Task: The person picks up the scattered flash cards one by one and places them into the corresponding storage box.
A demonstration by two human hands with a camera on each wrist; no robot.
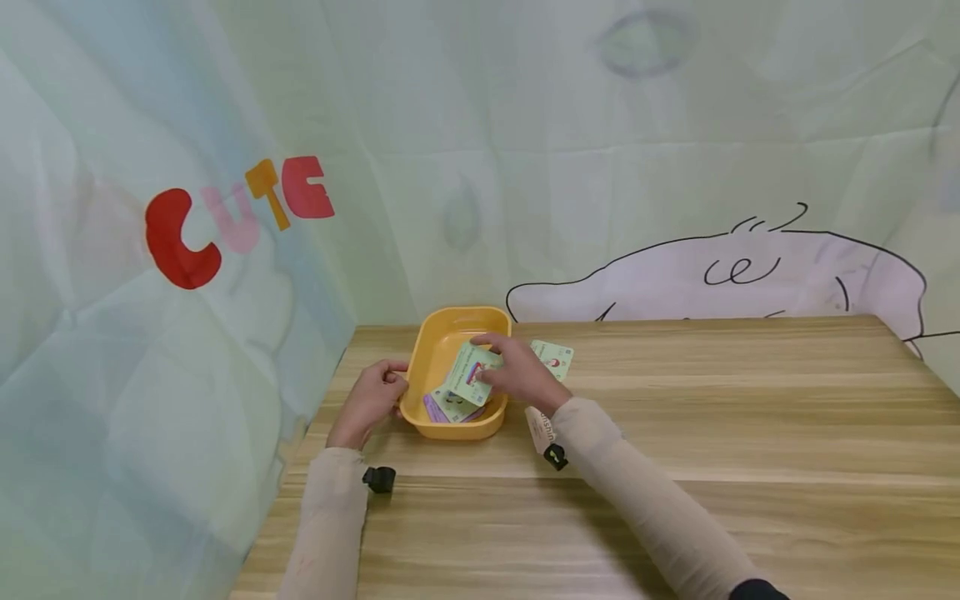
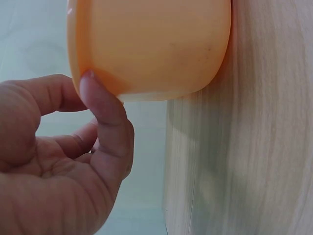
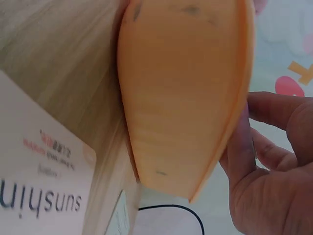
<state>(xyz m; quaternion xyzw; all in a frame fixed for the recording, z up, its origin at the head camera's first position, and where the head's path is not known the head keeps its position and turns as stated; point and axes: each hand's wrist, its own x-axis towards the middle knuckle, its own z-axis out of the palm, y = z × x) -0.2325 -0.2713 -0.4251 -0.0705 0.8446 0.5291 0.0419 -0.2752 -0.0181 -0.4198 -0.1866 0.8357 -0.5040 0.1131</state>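
Just below centre frame, the right hand pinches a green card over the yellow tub, its long axis slanting lower left; the left hand grips the tub's left side.

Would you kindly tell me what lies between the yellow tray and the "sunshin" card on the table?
Only bare wood-grain tabletop lies between the yellow tray and the "sunshin" card; the head and right wrist views both show it.

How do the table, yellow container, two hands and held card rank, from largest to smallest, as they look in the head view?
1. Table
2. Yellow container
3. Left hand and right hand, about alike
4. Held card, partly covered
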